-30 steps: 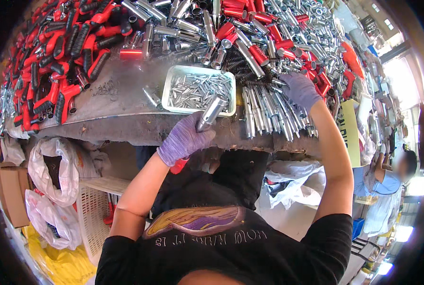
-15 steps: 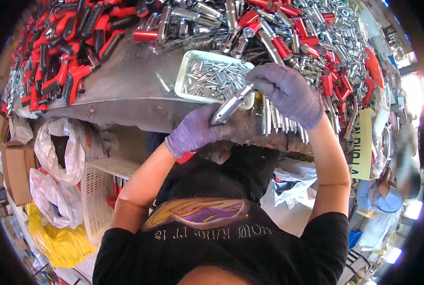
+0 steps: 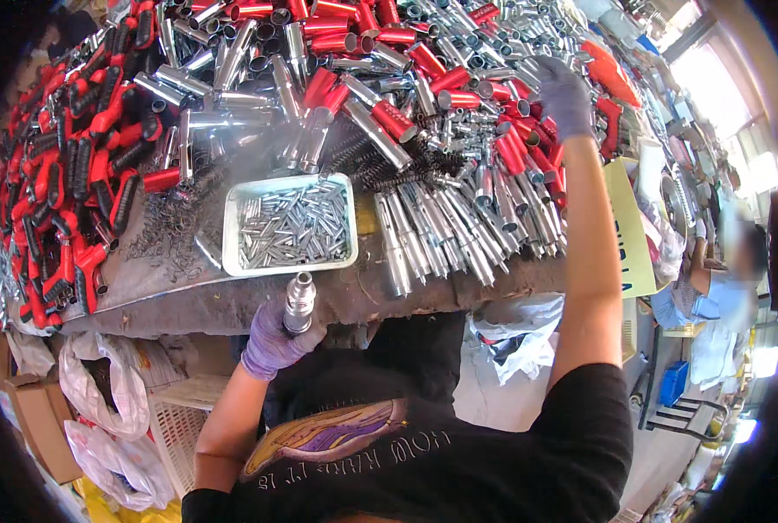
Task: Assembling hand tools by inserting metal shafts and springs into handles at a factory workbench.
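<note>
My left hand [image 3: 277,338], in a purple glove, is closed around a shiny metal tube [image 3: 300,301] near the table's front edge. The tube stands nearly upright, with a narrower, stepped end uppermost. My right hand [image 3: 567,100], gloved alike, reaches far out to the right over the heap of small metal fittings [image 3: 515,54]. Its fingers are stretched toward the fittings, and I see nothing held in them. Just beyond the tube sits a white tray [image 3: 230,228] of small metal pins [image 3: 293,225].
Red-and-black handles [image 3: 75,166] are heaped at left. Red sleeves [image 3: 393,120] and chrome tubes [image 3: 376,135] pile up at the back. Several metal rods [image 3: 441,231] lie along the front edge, beside black springs [image 3: 363,166]. A yellow sign [image 3: 631,228] stands right; another person [image 3: 698,283] is beyond.
My right hand has left the tube and moved away to the far right. The left hand has lowered and turned the tube more upright. The view has shifted, showing more of the table.
</note>
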Action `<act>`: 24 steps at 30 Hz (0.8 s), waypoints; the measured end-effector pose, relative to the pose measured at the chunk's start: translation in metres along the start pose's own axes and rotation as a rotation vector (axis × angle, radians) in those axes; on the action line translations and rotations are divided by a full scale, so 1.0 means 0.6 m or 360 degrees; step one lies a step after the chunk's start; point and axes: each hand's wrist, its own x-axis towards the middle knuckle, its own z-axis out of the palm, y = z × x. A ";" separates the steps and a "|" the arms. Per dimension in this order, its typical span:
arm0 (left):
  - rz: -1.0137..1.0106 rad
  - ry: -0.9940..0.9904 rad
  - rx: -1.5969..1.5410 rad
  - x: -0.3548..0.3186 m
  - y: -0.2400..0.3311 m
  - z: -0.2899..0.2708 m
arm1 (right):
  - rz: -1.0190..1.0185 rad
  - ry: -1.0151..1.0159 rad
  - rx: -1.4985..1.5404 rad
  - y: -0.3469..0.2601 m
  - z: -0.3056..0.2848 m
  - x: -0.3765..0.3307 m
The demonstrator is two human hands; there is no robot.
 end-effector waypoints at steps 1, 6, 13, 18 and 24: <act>0.0003 -0.0004 0.0007 0.004 -0.004 -0.001 | 0.0092 -0.0040 -0.0197 0.080 0.014 0.046; 0.0071 -0.0295 -0.0211 0.017 -0.022 -0.011 | 0.0183 -0.0154 -0.0340 0.302 0.104 0.139; -0.0028 -0.0212 -0.0156 0.008 -0.027 -0.015 | 0.0383 0.0503 0.0021 0.264 0.067 0.126; -0.0020 -0.0216 0.0100 0.017 0.015 -0.016 | -0.0069 -0.0442 0.1525 -0.074 -0.006 -0.058; -0.0177 -0.0446 -0.0028 0.035 0.035 -0.024 | -0.1439 -0.1155 0.0939 -0.288 -0.074 -0.257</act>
